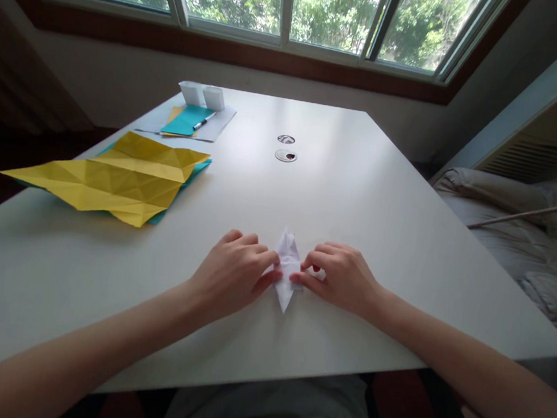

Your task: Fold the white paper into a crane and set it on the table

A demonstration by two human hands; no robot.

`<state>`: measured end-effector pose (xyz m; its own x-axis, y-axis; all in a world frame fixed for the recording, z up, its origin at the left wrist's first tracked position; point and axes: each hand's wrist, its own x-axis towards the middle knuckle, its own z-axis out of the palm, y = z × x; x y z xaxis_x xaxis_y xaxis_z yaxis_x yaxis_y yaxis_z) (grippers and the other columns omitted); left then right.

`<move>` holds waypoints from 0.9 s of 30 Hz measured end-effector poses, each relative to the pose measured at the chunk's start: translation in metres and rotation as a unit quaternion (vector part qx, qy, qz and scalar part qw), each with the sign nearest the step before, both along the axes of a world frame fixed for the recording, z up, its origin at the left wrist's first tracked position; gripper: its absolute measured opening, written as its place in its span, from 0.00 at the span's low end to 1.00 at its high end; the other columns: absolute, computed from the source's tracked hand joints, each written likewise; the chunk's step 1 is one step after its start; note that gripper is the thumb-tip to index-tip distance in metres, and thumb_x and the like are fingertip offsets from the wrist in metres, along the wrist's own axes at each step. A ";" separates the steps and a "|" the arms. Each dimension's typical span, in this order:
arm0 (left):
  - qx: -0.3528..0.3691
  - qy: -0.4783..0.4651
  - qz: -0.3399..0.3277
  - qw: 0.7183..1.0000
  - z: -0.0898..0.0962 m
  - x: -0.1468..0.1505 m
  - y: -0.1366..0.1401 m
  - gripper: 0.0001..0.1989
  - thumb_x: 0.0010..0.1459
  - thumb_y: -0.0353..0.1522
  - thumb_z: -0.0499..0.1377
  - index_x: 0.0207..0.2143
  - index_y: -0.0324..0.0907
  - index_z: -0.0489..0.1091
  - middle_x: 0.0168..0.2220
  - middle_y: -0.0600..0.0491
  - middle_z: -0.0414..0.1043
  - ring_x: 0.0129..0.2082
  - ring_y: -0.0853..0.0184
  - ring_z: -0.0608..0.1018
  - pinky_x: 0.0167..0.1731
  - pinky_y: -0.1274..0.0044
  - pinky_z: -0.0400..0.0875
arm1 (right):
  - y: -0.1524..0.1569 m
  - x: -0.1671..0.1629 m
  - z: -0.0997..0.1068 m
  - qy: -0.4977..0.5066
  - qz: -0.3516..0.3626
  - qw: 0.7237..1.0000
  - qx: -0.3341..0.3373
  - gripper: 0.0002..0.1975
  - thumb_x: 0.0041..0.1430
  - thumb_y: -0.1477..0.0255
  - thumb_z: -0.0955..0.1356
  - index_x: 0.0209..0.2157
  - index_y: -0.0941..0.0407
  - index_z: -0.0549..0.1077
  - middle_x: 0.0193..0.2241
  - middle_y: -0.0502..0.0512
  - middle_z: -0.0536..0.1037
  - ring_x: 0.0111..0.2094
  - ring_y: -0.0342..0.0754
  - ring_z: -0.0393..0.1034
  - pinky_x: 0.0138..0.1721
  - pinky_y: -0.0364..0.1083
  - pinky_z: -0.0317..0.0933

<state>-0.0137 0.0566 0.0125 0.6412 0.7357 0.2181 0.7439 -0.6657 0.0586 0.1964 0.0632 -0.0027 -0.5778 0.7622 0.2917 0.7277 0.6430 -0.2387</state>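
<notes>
A small piece of folded white paper [288, 262], pointed at its top and bottom, is between my two hands just above the near part of the white table [350, 197]. My left hand [239, 265] pinches its left edge between thumb and fingers. On the other side, the thumb and index finger of my right hand [344, 275] grip the right edge. Fingertips cover parts of both side edges. Whether the paper's underside rests on the tabletop, I cannot tell.
Creased yellow paper [126, 175] lies over teal paper [195, 171] on the table's left. Behind it are a smaller teal sheet [185, 120], a pen [204, 121], white sheets [224, 124] and white folded pieces [214, 98]. Two round discs [285, 155] sit mid-table. A beige couch [504, 208] stands right.
</notes>
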 end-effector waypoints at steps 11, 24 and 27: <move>-0.056 -0.043 0.095 0.993 -0.011 0.001 0.012 0.18 0.58 0.42 0.50 0.43 0.41 0.70 0.43 0.44 0.67 0.45 0.55 0.66 0.41 0.62 0.63 | 0.007 -0.007 -0.001 0.053 -0.054 0.995 -0.068 0.15 0.53 0.60 0.67 0.37 0.55 0.73 0.30 0.54 0.73 0.35 0.49 0.65 0.39 0.48 0.58; -0.286 -0.366 0.040 0.884 -0.008 0.003 0.017 0.18 0.53 0.32 0.56 0.47 0.41 0.61 0.29 0.55 0.73 0.25 0.72 0.72 0.27 0.79 0.67 | 0.013 -0.009 0.005 0.146 -0.059 0.973 -0.170 0.16 0.49 0.61 0.69 0.36 0.57 0.72 0.32 0.53 0.74 0.32 0.46 0.65 0.34 0.45 0.58; -0.323 -0.454 0.041 0.829 -0.006 0.005 0.019 0.18 0.51 0.33 0.60 0.44 0.39 0.63 0.28 0.54 0.73 0.27 0.70 0.74 0.29 0.77 0.69 | 0.017 -0.007 0.010 0.217 -0.033 0.947 -0.236 0.11 0.51 0.63 0.68 0.31 0.57 0.73 0.26 0.49 0.73 0.25 0.41 0.62 0.26 0.41 0.55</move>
